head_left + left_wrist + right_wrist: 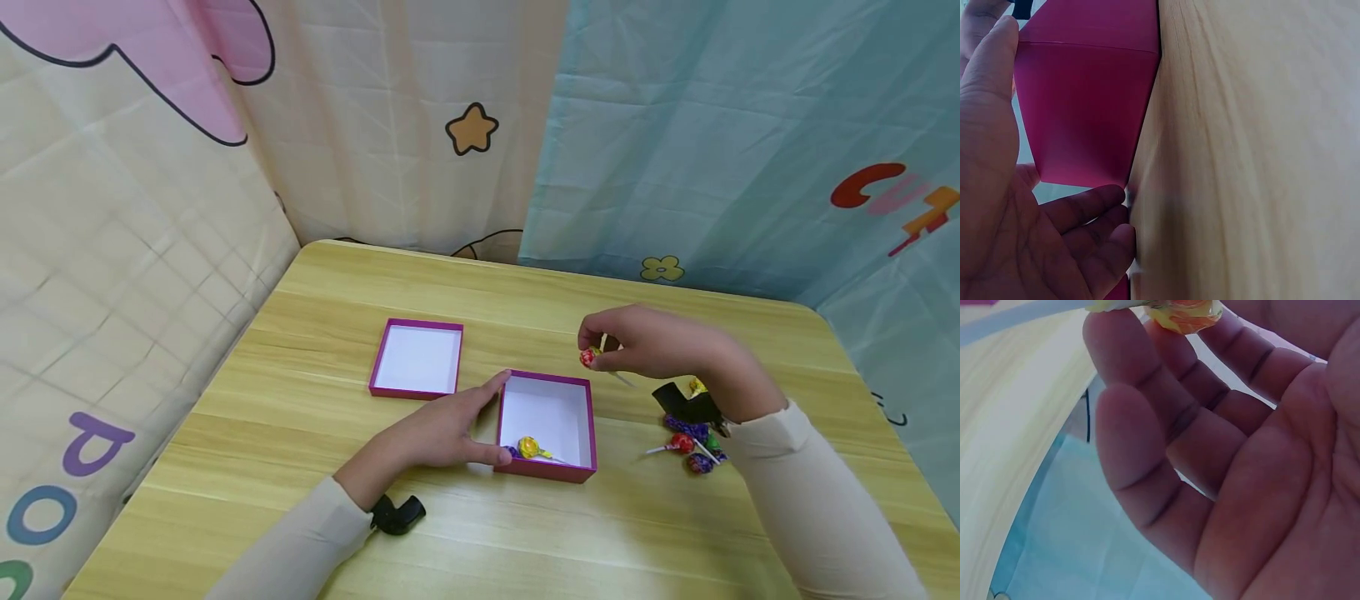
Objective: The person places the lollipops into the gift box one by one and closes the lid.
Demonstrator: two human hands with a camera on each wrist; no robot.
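My right hand [637, 343] pinches a red and yellow wrapped lollipop [588, 357] above the table, right of the open magenta box [546, 471]. Its white stick points down to the right; in the right wrist view the wrapper [1186, 317] shows at the fingertips. With thumb and forefinger spread to two corners, my left hand [450, 427] holds the box by its left side. The left wrist view has the box's outer wall [1085, 106] close up, the other fingers curled beside it. Inside the box lie a yellow lollipop [529, 447] and a purple one, partly hidden by the thumb.
Left of the box lies its lid [414, 392], white inside facing up. Several lollipops, including a red one [682, 442] and a purple one [699, 463], are heaped at the right, partly under my right wrist. Curtains stand behind the table's [262, 400] far edge.
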